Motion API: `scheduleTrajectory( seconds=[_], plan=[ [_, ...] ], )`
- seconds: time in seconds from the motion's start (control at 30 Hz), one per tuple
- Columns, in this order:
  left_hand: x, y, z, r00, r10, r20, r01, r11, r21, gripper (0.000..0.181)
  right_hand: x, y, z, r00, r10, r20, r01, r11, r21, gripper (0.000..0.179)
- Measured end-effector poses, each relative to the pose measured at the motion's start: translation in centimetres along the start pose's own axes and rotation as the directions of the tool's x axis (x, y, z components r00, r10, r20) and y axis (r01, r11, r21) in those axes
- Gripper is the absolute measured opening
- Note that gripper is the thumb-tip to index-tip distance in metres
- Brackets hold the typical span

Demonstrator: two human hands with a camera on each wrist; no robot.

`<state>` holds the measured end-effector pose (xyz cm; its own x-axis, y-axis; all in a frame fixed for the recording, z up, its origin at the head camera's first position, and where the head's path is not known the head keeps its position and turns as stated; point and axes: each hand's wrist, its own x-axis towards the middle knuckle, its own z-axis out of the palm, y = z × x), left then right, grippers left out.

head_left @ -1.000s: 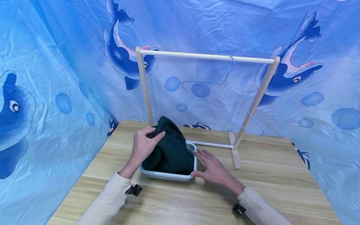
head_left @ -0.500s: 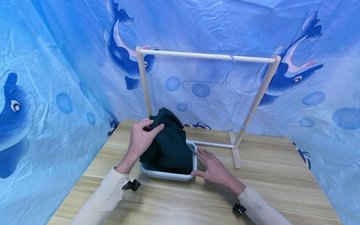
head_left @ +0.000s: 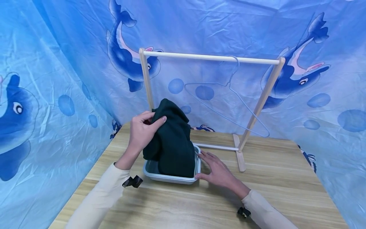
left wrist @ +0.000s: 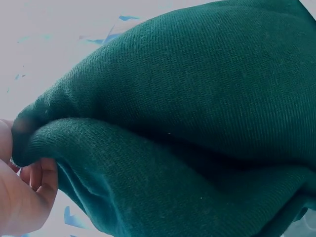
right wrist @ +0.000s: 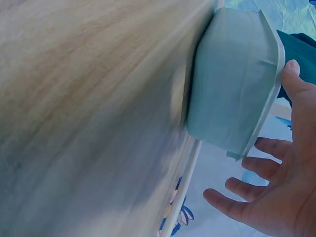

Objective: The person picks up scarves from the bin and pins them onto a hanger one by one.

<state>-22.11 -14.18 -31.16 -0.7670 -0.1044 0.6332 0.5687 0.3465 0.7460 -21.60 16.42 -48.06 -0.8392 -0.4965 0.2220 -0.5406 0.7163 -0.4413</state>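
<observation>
A dark green ribbed cloth [head_left: 175, 143] rises out of a pale grey-blue plastic basin [head_left: 171, 179], its lower end still inside. My left hand [head_left: 143, 130] pinches the cloth's upper left part between thumb and fingers. In the left wrist view the green cloth [left wrist: 197, 89] hangs in folds from that grip and fills most of the picture. My right hand [head_left: 215, 170] rests at the basin's right rim with thumb and fingers spread. The right wrist view shows the right hand's thumb and index fingertip at the rim of the basin [right wrist: 232, 79], the other fingers extended.
Behind the basin stands a wooden rack [head_left: 264, 95] with a white top rail. A light blue wire hanger [head_left: 226, 84] hangs from that rail toward the right. Everything stands on a wood-grain table [head_left: 286, 178], backed by a blue curtain [head_left: 71, 57] printed with dolphins.
My left hand has moved up and slightly left, drawing the green cloth higher out of the basin. More of the basin's inside shows at the left. The right hand has stayed in place.
</observation>
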Motion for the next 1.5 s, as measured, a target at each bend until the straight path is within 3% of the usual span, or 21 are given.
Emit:
scheduleTrajectory(
  seconds=[0.2, 0.4, 0.7, 0.83, 1.13, 1.3, 1.5],
  plan=[
    [0.7, 0.9, -0.4, 1.000, 0.001, -0.025, -0.003, 0.998, -0.062, 0.020, -0.2, -0.5, -1.8, 0.996, -0.045, -0.077, 0.043, 0.999, -0.017, 0.081],
    [1.3, 1.5, -1.1, 0.999, -0.030, -0.013, 0.029, 0.995, -0.092, 0.022, -0.5, -1.5, -4.8, 0.987, -0.093, -0.130, 0.086, 0.995, -0.053, 0.069],
    [1.6, 1.9, -1.6, 1.000, -0.030, -0.008, 0.029, 0.991, -0.128, 0.023, -0.9, -3.9, -10.5, 0.950, -0.154, -0.270, 0.135, 0.987, -0.086, 0.058],
    [1.7, 2.1, -1.8, 1.000, -0.029, -0.005, 0.028, 0.990, -0.141, 0.024, -0.9, -4.3, -13.0, 0.913, -0.216, -0.346, 0.182, 0.975, -0.129, 0.055],
    [1.8, 2.1, -2.1, 1.000, -0.014, 0.023, 0.017, 0.987, -0.157, 0.022, -0.4, -4.3, -18.4, 0.799, -0.317, -0.512, 0.233, 0.947, -0.222, 0.049],
    [1.7, 2.3, -2.0, 0.999, -0.013, 0.039, 0.019, 0.989, -0.149, 0.024, 0.2, -4.0, -21.0, 0.765, -0.299, -0.570, 0.167, 0.948, -0.272, 0.044],
    [1.4, 2.3, -1.9, 0.999, -0.003, 0.054, 0.011, 0.991, -0.136, 0.023, 0.6, -2.9, -22.8, 0.778, -0.161, -0.607, 0.030, 0.975, -0.221, 0.042]
  ],
)
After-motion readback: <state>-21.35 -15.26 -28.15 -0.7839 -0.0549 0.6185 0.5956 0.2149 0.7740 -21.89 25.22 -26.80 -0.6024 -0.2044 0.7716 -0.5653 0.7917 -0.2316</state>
